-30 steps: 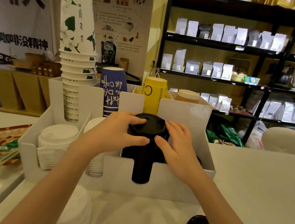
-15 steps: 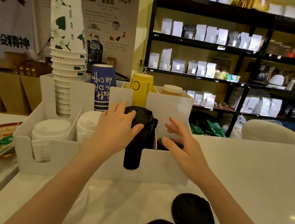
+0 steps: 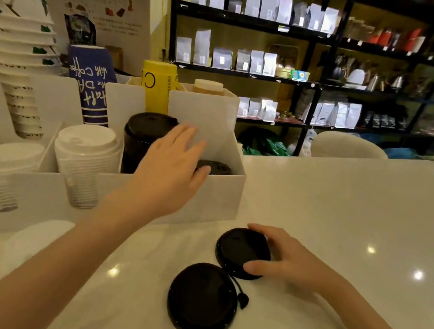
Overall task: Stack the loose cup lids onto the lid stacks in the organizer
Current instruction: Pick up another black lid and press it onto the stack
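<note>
A moment ago both hands were pressing a lid onto the tall black lid stack in the organizer. Now they have let go of it. That lid looks done, and it is time for the next one.

The right hand has come down to the bench. Its thumb and fingers curl around the edge of a loose black lid. It is gripping the lid, but the lid lies flat on the bench and is not lifted yet. A second loose black lid lies just beside it, nearer the person, touching or almost touching. It has a small plug on a thin strap.

The left hand is open, with its fingers spread. It holds nothing. It floats over the front wall of the organizer, between the tall black stack and a low black lid stack in the box on the right.

The organizer has four front boxes. From the left: a white lid stack, another white lid stack, the tall black stack, then the low black one. Behind them stand paper cups: a white and green cup stack, a blue cup stack, a yellow cup stack and a tan one.

I think the two loose lids are all that is left to stack.
</note>
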A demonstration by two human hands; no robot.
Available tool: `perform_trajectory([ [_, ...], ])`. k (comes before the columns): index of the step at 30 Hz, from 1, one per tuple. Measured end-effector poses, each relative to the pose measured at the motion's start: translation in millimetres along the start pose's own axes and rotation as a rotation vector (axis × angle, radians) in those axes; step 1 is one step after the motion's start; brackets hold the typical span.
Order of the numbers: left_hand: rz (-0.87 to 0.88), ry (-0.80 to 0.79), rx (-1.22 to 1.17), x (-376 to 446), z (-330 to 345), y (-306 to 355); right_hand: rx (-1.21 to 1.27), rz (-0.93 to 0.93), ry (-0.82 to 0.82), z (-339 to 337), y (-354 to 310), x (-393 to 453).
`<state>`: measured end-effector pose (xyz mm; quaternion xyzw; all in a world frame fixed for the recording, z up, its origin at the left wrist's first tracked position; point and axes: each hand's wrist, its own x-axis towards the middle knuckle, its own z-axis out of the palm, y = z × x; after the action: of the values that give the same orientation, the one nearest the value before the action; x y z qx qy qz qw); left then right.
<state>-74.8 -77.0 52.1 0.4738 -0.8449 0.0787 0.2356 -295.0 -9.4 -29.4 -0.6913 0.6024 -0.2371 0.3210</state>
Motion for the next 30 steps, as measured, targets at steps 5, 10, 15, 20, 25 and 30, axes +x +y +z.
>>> perform_trajectory([
  [5,0.158,-0.316,-0.321,-19,12,31,0.008,0.036,-0.004,-4,9,-3],
  [10,0.07,-0.604,-0.374,-24,43,41,-0.013,-0.011,0.068,0,10,-5],
  [15,0.072,-0.634,-0.373,-27,59,39,0.017,0.007,0.11,0,9,-2],
  [20,0.041,-0.596,-0.48,-25,63,36,-0.021,-0.011,0.156,-1,6,0],
  [25,0.018,-0.504,-0.581,-16,49,30,0.05,-0.039,0.248,-7,-5,0],
  [30,0.042,-0.38,-0.665,-7,21,18,0.124,-0.094,0.294,-9,-29,0],
])
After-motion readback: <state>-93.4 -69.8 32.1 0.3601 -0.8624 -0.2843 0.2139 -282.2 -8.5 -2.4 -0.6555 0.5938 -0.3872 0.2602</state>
